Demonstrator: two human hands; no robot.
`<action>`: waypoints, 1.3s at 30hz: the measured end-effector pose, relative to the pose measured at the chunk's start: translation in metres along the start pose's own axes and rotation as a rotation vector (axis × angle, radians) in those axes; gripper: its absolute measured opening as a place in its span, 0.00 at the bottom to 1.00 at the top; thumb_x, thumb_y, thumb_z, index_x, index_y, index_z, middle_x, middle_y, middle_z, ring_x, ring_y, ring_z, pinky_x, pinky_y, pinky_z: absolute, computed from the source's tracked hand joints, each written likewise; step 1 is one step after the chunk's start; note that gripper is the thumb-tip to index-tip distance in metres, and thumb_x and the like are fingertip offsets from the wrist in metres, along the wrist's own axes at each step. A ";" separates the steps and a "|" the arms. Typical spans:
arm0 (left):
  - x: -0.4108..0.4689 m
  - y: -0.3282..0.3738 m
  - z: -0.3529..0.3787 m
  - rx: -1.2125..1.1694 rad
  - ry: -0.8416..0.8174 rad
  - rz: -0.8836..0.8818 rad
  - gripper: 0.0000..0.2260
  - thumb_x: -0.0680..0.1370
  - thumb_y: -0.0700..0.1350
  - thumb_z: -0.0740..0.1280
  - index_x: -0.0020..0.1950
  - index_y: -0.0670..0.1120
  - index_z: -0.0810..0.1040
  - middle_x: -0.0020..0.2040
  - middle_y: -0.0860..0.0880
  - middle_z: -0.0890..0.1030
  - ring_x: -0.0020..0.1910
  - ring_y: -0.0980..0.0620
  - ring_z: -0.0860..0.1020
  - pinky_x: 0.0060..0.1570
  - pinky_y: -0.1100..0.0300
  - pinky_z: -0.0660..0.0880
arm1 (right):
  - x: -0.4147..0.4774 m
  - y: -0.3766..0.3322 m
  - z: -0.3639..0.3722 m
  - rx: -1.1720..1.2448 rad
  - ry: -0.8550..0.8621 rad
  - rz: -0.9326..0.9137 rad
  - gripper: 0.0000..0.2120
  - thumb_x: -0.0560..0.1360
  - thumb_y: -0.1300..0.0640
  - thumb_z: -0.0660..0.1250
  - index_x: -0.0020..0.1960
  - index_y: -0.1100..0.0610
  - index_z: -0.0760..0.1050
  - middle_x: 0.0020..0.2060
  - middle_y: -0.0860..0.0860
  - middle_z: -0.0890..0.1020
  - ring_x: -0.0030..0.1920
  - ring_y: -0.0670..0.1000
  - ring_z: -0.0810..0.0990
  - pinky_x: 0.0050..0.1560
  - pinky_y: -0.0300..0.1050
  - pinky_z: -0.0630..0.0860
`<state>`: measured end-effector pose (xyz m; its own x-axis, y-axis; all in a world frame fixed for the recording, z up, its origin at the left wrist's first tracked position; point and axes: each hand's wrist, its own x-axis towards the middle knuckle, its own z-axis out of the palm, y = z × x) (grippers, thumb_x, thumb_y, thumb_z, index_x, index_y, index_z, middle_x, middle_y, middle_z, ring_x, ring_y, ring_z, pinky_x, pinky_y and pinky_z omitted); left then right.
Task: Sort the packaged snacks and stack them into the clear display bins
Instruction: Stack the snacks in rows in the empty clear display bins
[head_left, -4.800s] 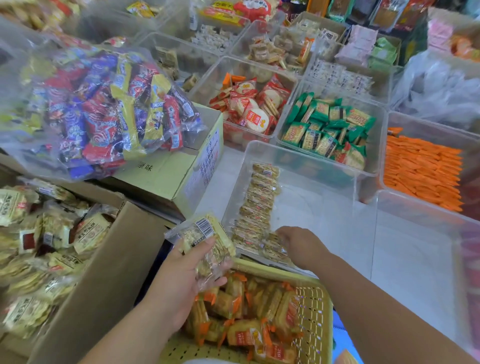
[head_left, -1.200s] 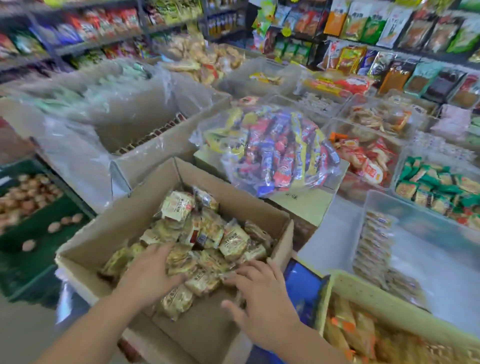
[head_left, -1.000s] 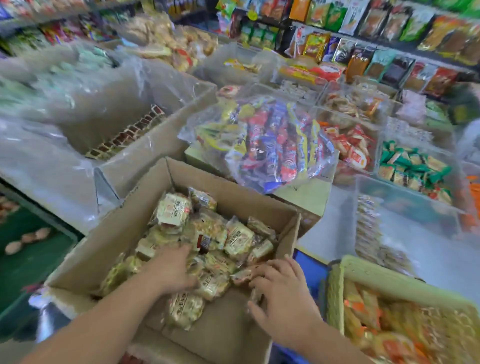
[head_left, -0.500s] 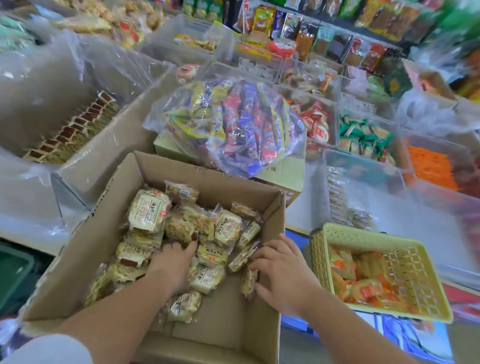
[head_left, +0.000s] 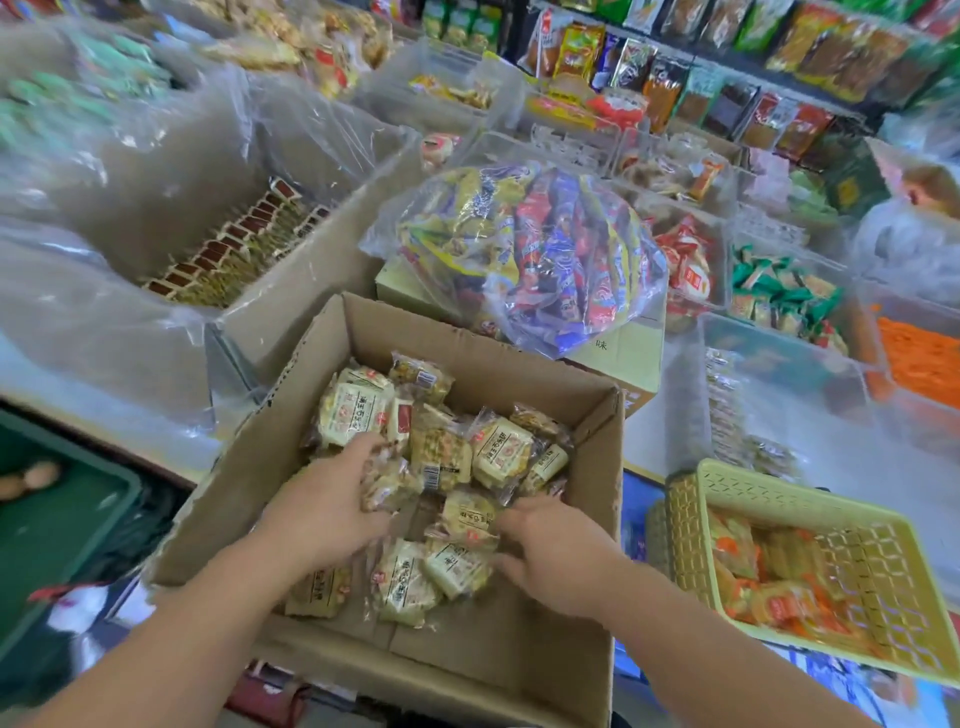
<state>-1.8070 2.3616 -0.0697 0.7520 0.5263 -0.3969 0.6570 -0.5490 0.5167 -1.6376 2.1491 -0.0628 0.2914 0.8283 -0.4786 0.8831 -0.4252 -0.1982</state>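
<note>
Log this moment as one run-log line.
phase: pick | left hand: grips cream snack packets | right hand: touches packets, grip unclear | source: cardboard box | target: clear bin, one row stacked

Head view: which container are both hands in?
The open cardboard box of pale snack packets; left hand and right hand are inside it. The yellow basket to its right holds orange-wrapped packs, untouched.

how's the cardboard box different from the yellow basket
The cardboard box has solid brown walls; the yellow basket is plastic lattice. The box holds cream-labelled packets, the basket orange-trimmed ones. The left hand and right hand are in the box, not the basket. Both are open-topped.
</note>
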 end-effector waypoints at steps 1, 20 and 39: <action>-0.012 -0.006 -0.005 -0.096 0.043 -0.033 0.38 0.71 0.50 0.76 0.74 0.66 0.59 0.37 0.51 0.81 0.31 0.52 0.80 0.28 0.54 0.74 | 0.009 -0.009 0.006 0.034 -0.077 -0.003 0.21 0.82 0.44 0.61 0.70 0.53 0.73 0.61 0.54 0.79 0.63 0.57 0.76 0.62 0.52 0.75; -0.081 -0.054 0.022 -0.190 0.691 -0.119 0.37 0.67 0.47 0.80 0.74 0.55 0.70 0.64 0.55 0.82 0.60 0.51 0.80 0.56 0.54 0.75 | 0.078 -0.044 0.083 -0.018 -0.203 0.396 0.26 0.72 0.40 0.73 0.63 0.53 0.72 0.41 0.48 0.78 0.46 0.54 0.81 0.42 0.48 0.79; -0.079 -0.064 0.028 -0.151 0.711 -0.096 0.32 0.67 0.52 0.74 0.71 0.55 0.71 0.61 0.55 0.82 0.57 0.53 0.79 0.51 0.55 0.76 | 0.088 -0.078 0.078 0.308 -0.313 0.200 0.34 0.68 0.41 0.78 0.68 0.52 0.72 0.58 0.50 0.82 0.54 0.52 0.81 0.53 0.48 0.81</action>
<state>-1.9067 2.3368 -0.0924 0.4411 0.8900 0.1159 0.6648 -0.4107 0.6240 -1.7097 2.2273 -0.1558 0.2784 0.5898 -0.7580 0.6569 -0.6927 -0.2977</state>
